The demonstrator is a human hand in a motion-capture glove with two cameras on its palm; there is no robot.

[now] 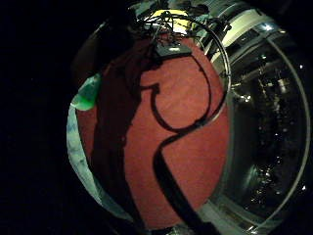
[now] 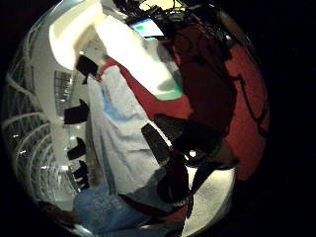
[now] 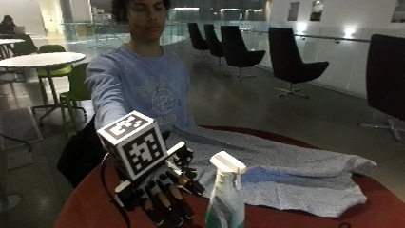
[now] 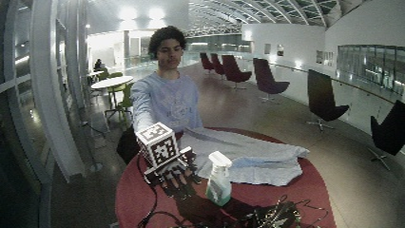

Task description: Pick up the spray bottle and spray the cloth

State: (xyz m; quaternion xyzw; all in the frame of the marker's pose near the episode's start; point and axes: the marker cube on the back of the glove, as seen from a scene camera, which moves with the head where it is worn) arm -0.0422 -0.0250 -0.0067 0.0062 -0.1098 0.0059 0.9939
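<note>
We are seeing the spray bottle standing upright on the red worktop just beside our gloved grip, fingers extended, holding nothing; the cloth is lying behind. No label is readable.

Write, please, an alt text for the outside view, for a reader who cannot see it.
A person at a round red table reaches a black-gloved right hand, fingers spread, down beside an upright spray bottle, without gripping it. A grey cloth lies spread on the table behind the bottle.
</note>
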